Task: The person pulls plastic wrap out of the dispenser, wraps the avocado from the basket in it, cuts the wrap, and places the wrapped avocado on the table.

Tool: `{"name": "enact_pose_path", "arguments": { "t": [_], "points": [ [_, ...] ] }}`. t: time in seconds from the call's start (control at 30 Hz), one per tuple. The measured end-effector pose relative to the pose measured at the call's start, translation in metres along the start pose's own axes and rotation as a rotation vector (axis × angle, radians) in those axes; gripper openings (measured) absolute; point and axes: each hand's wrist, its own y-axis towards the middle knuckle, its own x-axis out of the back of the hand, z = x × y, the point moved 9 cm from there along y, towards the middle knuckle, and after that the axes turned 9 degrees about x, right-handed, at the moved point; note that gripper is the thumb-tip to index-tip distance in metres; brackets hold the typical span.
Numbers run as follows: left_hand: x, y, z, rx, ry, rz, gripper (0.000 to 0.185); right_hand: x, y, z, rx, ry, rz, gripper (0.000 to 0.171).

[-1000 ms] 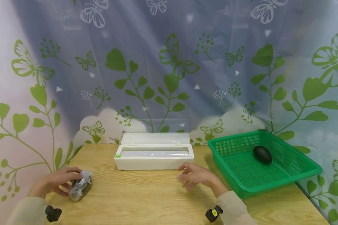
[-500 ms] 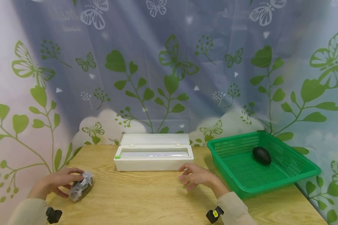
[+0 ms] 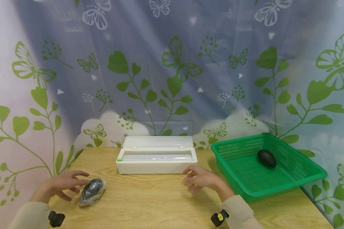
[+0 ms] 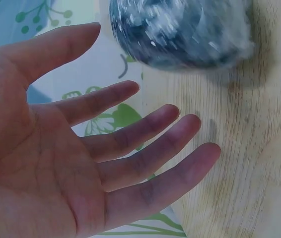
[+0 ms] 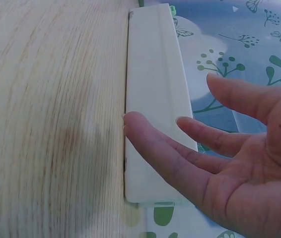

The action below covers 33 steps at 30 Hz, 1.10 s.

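Observation:
A dark avocado [image 3: 92, 191] in clear cling film lies on the table's left side; it is blurred in the left wrist view. Just left of it is my left hand [image 3: 63, 185], its fingers spread and holding nothing. In the left wrist view a gap shows between my left hand [image 4: 96, 148] and the wrapped avocado [image 4: 180, 32]. My right hand [image 3: 202, 179] hovers by the right front corner of a white cling film dispenser [image 3: 157, 167], fingers loosely bent around nothing. The dispenser's lid [image 3: 157, 141] is raised, with the film roll [image 3: 157, 157] inside.
A green plastic basket [image 3: 232, 181] stands at the right of the wooden table [image 3: 149, 203], with an unwrapped dark avocado [image 3: 266, 158] in it. A patterned curtain [image 3: 149, 63] hangs behind the table and at both sides.
My left hand has let go of the wrapped avocado, which has shifted a little to the right and turned to show its dark side. My right hand has hardly moved.

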Motion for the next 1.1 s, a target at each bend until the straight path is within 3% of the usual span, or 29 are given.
{"name": "enact_pose_path", "arguments": {
  "t": [0.23,0.4,0.53,0.63,0.73,0.9,1.1],
  "points": [
    [0.001,-0.002,-0.005,-0.029,0.011,0.006,0.078,0.003,0.002,-0.001,0.011,-0.018,-0.009,0.047],
    [0.004,-0.003,-0.021,-0.140,0.055,0.012,0.075,0.010,0.005,0.006,0.051,-0.043,-0.072,0.043],
    [0.010,-0.010,-0.047,-0.293,0.116,-0.065,0.068,0.023,0.011,0.021,0.140,-0.149,-0.172,0.033],
    [0.010,-0.015,-0.071,-0.417,0.175,-0.130,0.061,0.038,0.015,0.038,0.217,-0.338,-0.284,0.024],
    [0.008,-0.017,-0.094,-0.498,0.206,-0.166,0.054,0.049,0.020,0.053,0.258,-0.512,-0.371,0.019],
    [0.002,-0.011,-0.125,-0.545,0.283,-0.269,0.042,0.059,0.031,0.062,0.256,-0.639,-0.393,0.021],
    [-0.019,0.005,-0.155,-0.577,0.291,-0.292,0.033,0.067,0.050,0.048,0.187,-0.697,-0.360,0.025]
  ]
}}
